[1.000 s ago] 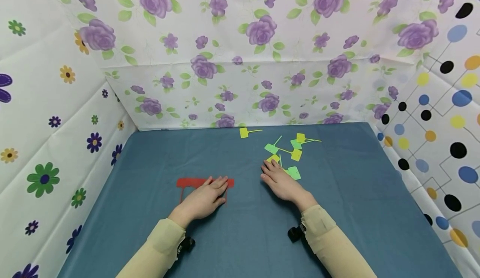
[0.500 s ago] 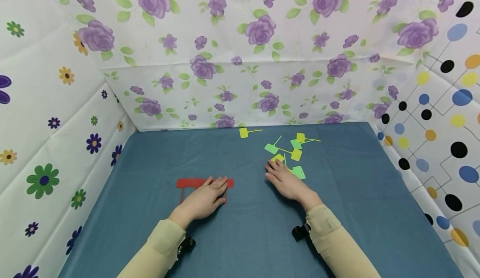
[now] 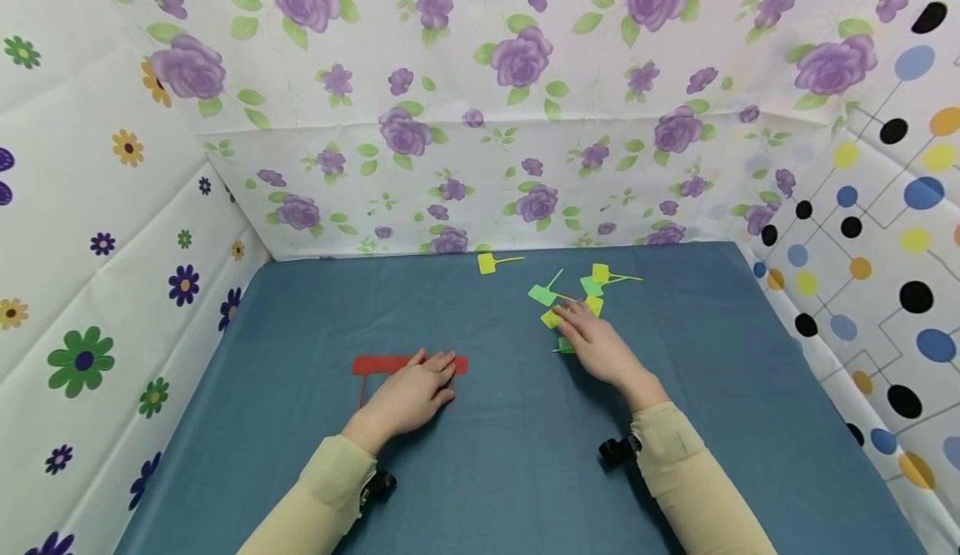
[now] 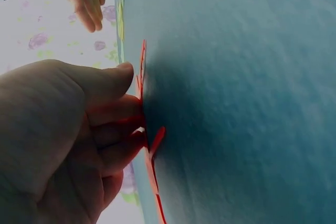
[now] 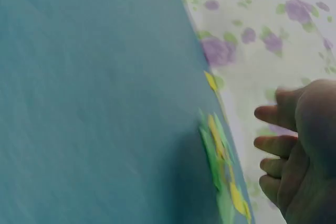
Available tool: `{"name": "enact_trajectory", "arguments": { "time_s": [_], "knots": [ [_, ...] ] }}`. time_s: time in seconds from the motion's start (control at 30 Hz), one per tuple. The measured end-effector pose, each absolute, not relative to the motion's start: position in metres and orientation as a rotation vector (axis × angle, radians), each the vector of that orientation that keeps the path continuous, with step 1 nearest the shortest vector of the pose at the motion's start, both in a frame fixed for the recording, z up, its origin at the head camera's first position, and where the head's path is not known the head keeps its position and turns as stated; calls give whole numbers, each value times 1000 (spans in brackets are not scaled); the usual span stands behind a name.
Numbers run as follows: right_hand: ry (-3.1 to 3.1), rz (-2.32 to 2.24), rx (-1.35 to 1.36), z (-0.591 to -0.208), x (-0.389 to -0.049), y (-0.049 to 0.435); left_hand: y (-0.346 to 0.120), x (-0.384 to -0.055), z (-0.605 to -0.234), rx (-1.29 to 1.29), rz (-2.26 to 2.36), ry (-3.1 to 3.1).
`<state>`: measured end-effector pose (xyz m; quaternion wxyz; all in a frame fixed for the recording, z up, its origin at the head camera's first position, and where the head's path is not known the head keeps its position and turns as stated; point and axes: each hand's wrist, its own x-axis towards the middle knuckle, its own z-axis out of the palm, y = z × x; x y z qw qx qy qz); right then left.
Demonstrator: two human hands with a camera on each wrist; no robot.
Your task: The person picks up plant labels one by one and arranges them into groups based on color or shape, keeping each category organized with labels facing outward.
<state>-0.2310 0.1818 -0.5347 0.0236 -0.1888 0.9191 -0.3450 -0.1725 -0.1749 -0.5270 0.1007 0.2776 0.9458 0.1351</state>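
My left hand (image 3: pixel 408 392) rests on a row of red cable-tie tags (image 3: pixel 371 364), with straight fingers lying across its right end; the palm hides part of the row. In the left wrist view the fingertips touch the red strips (image 4: pixel 152 169). Over a loose group of yellow and green cable-tie tags, my right hand (image 3: pixel 600 347) hovers with fingers extended and nothing held. The right wrist view shows a gap between that hand (image 5: pixel 302 150) and the tags (image 5: pixel 218 153). A green tag (image 3: pixel 542 294) and a yellow tag (image 3: pixel 551 318) lie near its fingertips.
A separate yellow tag (image 3: pixel 487 263) lies by the table's back edge, and another yellow tag (image 3: pixel 601 272) overlaps a green one at the back right. Blue cloth (image 3: pixel 495 455) covers the table. Patterned fabric walls (image 3: pixel 465 147) enclose the back and both sides.
My right hand has shifted right and slightly away from me, lifting off the nearer tags and now covering part of the green and yellow ones. The left hand stays on the red tags.
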Motion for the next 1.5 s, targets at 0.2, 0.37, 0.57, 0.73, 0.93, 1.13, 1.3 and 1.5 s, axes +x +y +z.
{"name": "enact_trajectory", "arguments": {
  "time_s": [0.2,0.37,0.57,0.73,0.93,1.13,1.3,1.5],
  "knots": [
    [2922,-894,-461,-530,-241,205,-174,-172,-523,787,389,2795],
    [2892,-740,-526,-528,-250,212,-174,-173,-524,769,393,2796],
    [2849,-633,-574,-522,-257,218,-174,-172,-526,783,393,2785],
    [2842,-581,-542,-519,-258,221,-174,-170,-527,791,372,2789],
    [2861,-522,-514,-519,-264,205,-176,-170,-528,779,358,2803],
    [2909,-360,-492,-523,-279,186,-174,-169,-529,811,360,2817],
    [2920,-217,-403,-526,-283,177,-173,-168,-530,815,412,2808],
    [2964,-189,-348,-525,-284,168,-173,-168,-530,784,448,2810]
  ]
}}
